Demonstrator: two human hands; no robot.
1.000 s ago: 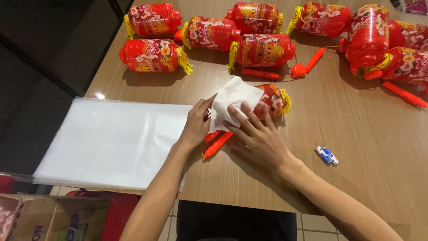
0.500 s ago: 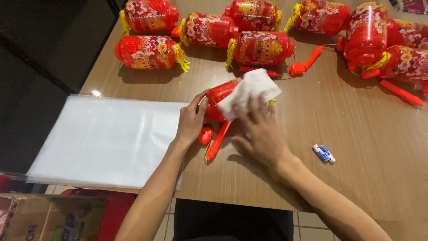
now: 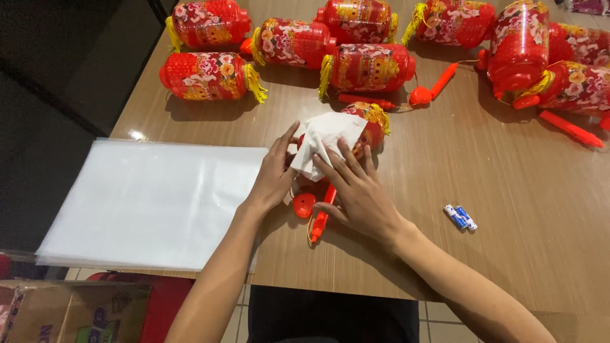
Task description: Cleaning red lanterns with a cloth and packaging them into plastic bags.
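Observation:
A red lantern with flower print and a yellow tassel (image 3: 370, 124) lies on its side on the wooden table (image 3: 483, 171). My right hand (image 3: 356, 190) presses a crumpled white cloth (image 3: 324, 143) against the lantern's body. My left hand (image 3: 274, 174) steadies the lantern's near end, fingers spread on it. The lantern's orange handle stick (image 3: 321, 219) and round orange cap (image 3: 304, 204) lie on the table just below my hands.
Several more red lanterns (image 3: 365, 67) lie across the far side of the table, some with orange sticks. A stack of clear plastic sheets (image 3: 152, 203) covers the left. Two small batteries (image 3: 460, 217) sit to the right. A cardboard box (image 3: 70, 314) stands below the table edge.
The lantern has been rolled under my hands and the white cloth has shifted from its right end toward its near left side. My hands stay on it.

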